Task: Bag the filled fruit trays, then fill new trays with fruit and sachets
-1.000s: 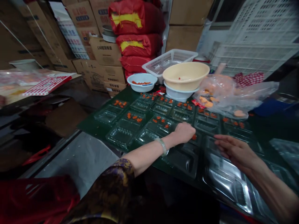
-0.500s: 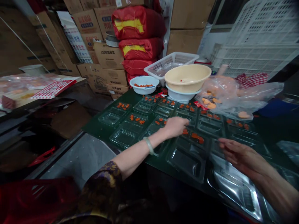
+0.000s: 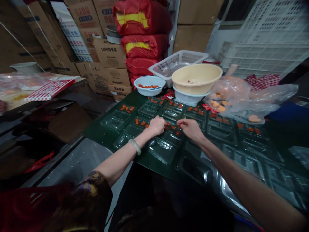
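My left hand (image 3: 157,125), with a pale green bangle (image 3: 135,146) on its wrist, is closed over the upper edge of a clear plastic tray (image 3: 164,149). Whatever its fingers hold is hidden. Just to the right, my right hand (image 3: 191,129) has thumb and finger pinched together at the same tray's top right; what is between them cannot be made out. Small orange slices (image 3: 173,127), which look like carrot, lie in the tray's upper compartment between both hands. Similar slices (image 3: 127,109) lie in the tops of several other clear trays.
Behind the trays stand a light blue basin (image 3: 149,91) of orange pieces, a cream basin (image 3: 196,79) and a white basket (image 3: 156,69). A clear bag (image 3: 253,104) of orange-pink pieces lies at the right. Stacked red bundles (image 3: 145,48) and cartons (image 3: 111,53) rise beyond the green table (image 3: 96,129).
My left hand has moved left to the neighbouring tray. My right hand has come left and away from me, from the right-hand trays, to beside it. The view has shifted slightly.
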`<state>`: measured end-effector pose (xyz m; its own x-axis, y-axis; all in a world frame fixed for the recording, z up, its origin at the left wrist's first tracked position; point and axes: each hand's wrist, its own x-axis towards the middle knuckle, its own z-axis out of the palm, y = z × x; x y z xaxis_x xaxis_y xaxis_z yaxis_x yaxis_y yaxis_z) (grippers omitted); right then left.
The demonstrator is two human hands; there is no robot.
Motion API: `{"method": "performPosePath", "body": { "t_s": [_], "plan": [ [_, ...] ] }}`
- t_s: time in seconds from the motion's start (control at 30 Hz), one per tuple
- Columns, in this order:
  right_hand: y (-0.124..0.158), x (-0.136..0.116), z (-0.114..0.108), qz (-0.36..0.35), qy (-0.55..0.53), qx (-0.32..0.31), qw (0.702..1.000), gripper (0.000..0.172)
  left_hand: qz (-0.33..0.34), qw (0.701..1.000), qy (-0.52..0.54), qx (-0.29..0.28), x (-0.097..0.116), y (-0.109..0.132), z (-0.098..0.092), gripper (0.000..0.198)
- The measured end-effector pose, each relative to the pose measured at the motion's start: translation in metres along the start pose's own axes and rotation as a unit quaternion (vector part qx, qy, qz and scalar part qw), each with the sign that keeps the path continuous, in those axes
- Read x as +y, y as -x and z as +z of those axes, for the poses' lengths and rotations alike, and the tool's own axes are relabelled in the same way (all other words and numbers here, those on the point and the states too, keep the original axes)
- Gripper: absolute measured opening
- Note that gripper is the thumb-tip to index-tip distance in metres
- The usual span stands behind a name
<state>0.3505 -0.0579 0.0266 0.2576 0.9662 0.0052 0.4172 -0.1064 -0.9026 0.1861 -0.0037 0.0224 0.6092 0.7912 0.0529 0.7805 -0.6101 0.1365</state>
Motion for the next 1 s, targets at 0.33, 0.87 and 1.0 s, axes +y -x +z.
{"method": "performPosePath", "body": {
  "t_s": [0.33,0.87,1.0],
  "plan": [
    [0.022,-0.007,-0.057,-0.036,-0.038,0.079,0.996,0.021,0.075,0.992,0.072,0.069,-0.002,-0.004,-0.009,0.024],
    [0.126,0.053,-0.173,0.064,0.009,0.161,0.985,0.023,0.226,0.955,0.184,0.057,0.111,-0.01,0.002,0.019],
    [0.116,0.067,-0.164,0.034,0.149,0.143,0.978,0.015,0.182,0.967,0.168,0.058,0.136,-0.025,0.002,0.021]
  ]
}}
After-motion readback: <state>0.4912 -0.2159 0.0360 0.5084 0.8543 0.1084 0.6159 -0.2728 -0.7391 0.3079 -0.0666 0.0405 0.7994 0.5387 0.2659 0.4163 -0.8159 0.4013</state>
